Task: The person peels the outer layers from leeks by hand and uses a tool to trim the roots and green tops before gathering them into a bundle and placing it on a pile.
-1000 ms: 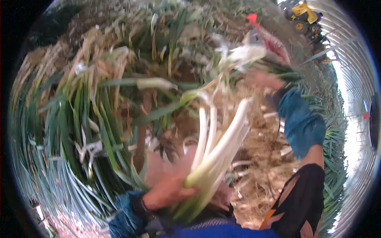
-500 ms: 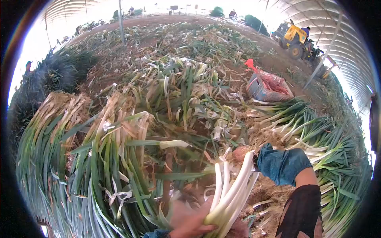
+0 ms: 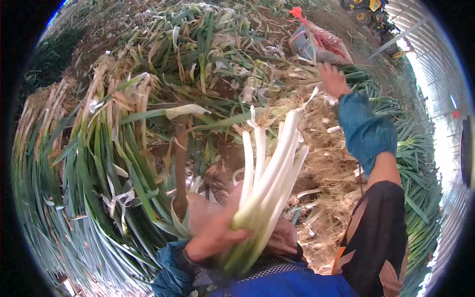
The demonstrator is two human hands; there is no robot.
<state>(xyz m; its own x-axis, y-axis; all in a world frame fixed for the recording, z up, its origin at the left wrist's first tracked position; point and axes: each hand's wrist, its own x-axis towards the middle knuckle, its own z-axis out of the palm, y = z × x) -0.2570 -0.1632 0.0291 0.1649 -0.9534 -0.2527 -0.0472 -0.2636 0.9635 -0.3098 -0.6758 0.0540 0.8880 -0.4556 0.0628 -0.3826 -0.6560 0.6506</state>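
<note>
Several thick leeks [image 3: 269,183] with white stems and roots at the top stand tilted in front of my body. Around their lower, greener part my left hand [image 3: 217,230] is wrapped, slightly blurred. My right hand [image 3: 333,80] is stretched out beyond the leeks at the upper right, fingers apart and nothing in it. It is just below the crate [image 3: 304,45] of red strips. A thin whitish strip rises from the top of the held leeks near that hand.
Untrimmed leeks [image 3: 99,163] hang in a dense row at the left. Leeks with green leaves [image 3: 413,183] lie along the right. Cut leaves [image 3: 213,39] litter the ground ahead. A yellow vehicle [image 3: 363,15] stands at the top right.
My right hand has moved up and away from the root end of the leeks, and its fingers are now spread. The view has tilted down. My left hand still holds the leeks.
</note>
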